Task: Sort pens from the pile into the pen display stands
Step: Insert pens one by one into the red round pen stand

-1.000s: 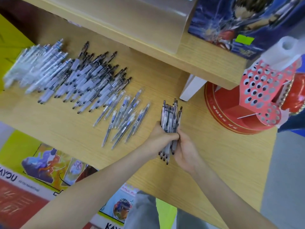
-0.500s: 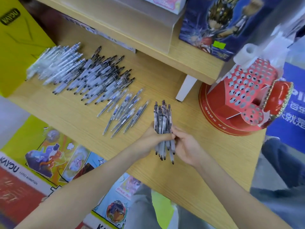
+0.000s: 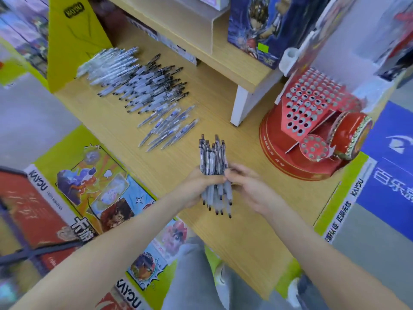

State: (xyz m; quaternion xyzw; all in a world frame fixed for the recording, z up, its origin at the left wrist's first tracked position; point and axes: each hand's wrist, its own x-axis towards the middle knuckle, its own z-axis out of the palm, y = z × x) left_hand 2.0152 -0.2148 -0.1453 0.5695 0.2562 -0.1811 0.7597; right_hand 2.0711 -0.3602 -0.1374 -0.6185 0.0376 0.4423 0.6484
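Left hand [image 3: 196, 189] grips pen bundle [image 3: 213, 162], tips toward person.

A pen bundle [image 3: 213, 163], tips down, sits gripped in the left hand [image 3: 197, 186] and right hand [image 3: 248, 186]. The pen pile [image 3: 143, 86] lies beyond-left of them, and the red holed display stand [image 3: 312, 121] stands beyond-right.

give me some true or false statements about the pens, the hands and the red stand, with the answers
1. The left hand and the right hand both hold one bundle of pens. True.
2. The red display stand is full of pens. False: the holes that show are empty.
3. A pile of pens lies on the table, to the left of the bundle and farther away. True.
4. The red display stand is to the left of the hands. False: it stands to their right.
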